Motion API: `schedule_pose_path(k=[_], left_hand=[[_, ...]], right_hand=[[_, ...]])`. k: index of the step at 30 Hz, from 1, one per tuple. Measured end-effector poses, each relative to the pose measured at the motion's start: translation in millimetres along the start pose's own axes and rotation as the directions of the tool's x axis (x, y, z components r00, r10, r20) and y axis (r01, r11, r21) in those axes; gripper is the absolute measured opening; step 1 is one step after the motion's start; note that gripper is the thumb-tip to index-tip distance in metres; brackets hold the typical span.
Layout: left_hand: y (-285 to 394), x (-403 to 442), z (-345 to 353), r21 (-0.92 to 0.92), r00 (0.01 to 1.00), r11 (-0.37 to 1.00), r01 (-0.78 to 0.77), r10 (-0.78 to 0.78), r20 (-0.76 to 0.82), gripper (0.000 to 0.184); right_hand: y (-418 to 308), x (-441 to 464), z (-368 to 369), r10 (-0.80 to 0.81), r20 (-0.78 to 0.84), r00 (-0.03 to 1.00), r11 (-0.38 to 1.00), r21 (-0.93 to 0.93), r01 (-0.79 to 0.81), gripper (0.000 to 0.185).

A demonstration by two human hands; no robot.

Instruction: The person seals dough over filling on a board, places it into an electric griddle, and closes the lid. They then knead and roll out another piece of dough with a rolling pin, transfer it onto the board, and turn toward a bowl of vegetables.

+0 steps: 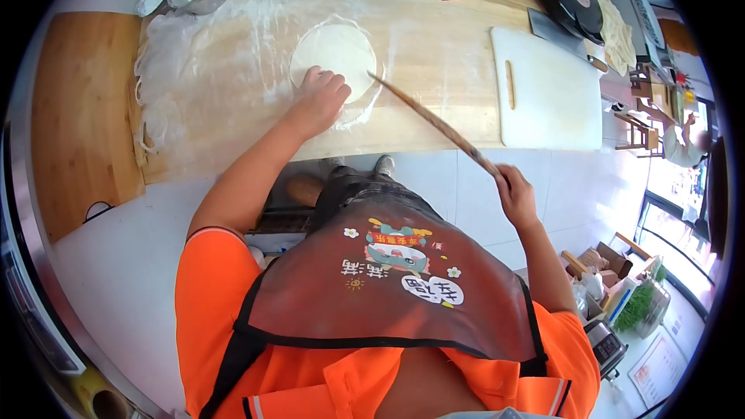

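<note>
Dough (pixel 330 46) likely needs gentleness: left hand (pixel 320 99) curls on it, hold unclear; right hand (pixel 515 192) clasps stick (pixel 439 123) past desk's (pixel 434 54) near edge.

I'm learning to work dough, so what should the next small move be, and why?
I'd probably bring the stick a little further in over the dough: its far end is only at the dough's right edge, the right hand grips the other end, and the left hand is at the near side.
</note>
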State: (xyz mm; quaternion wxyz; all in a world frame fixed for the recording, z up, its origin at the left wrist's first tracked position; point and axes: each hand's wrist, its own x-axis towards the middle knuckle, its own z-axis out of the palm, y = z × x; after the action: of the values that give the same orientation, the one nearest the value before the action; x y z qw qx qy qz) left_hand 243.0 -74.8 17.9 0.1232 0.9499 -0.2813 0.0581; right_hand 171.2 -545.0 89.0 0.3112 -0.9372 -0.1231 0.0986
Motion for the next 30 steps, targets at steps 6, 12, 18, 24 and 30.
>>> schedule_pose_path(k=[6,12,18,24,30], left_hand=[[5.1,11.2,7.0,-0.349,0.919,0.892,0.287,-0.359,-0.163,0.009],[36.8,-18.4,21.4,-0.261,0.992,0.963,0.062,-0.088,-0.09,0.028],[47.0,-8.0,19.8,-0.193,0.962,0.979,-0.07,0.117,0.248,0.081],[-82.0,-10.8,28.8,0.187,0.85,0.83,0.525,-0.524,-0.062,0.084],[59.9,63.3,38.0,-0.133,0.957,0.989,-0.062,0.097,0.275,0.085]], right_hand=[[1.0,-25.7,0.4,0.048,0.117,0.992,0.998,-0.042,-0.044,0.016],[-85.7,105.0,114.0,0.132,0.151,0.98,0.968,0.195,-0.16,0.032],[-92.0,123.5,121.4,0.268,0.074,0.96,0.889,0.365,-0.276,0.031],[-62.6,87.9,80.1,0.393,-0.082,0.916,0.828,0.464,-0.314,0.03],[-27.0,30.8,55.1,0.536,-0.204,0.819,0.739,0.582,-0.339,0.025]])
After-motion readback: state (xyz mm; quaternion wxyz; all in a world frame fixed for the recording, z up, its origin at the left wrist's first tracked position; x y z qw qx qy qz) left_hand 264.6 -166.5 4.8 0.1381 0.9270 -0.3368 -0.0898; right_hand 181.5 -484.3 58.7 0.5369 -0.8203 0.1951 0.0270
